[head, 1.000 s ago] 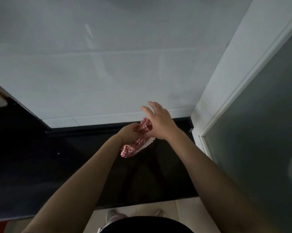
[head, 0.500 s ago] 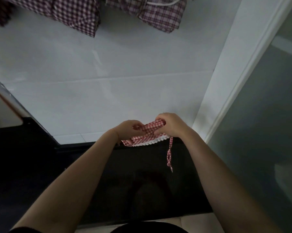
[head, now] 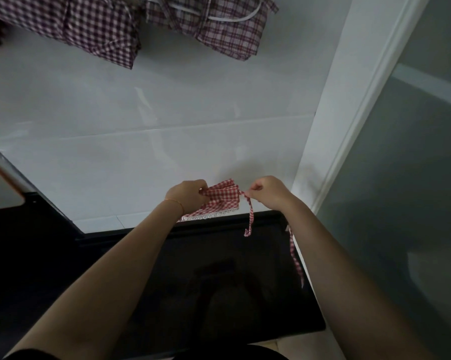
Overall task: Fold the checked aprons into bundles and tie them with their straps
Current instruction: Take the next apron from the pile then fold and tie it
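Above the black counter (head: 219,268), your left hand (head: 186,194) grips the folded red checked apron (head: 220,197) while your right hand (head: 267,193) pinches its strap (head: 250,216) just beside it, so folding looks done, tying remains, and darker aprons (head: 89,27) hang overhead.

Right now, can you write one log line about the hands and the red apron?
left hand: grips red apron bundle | right hand: pinches strap | knot: unfinished
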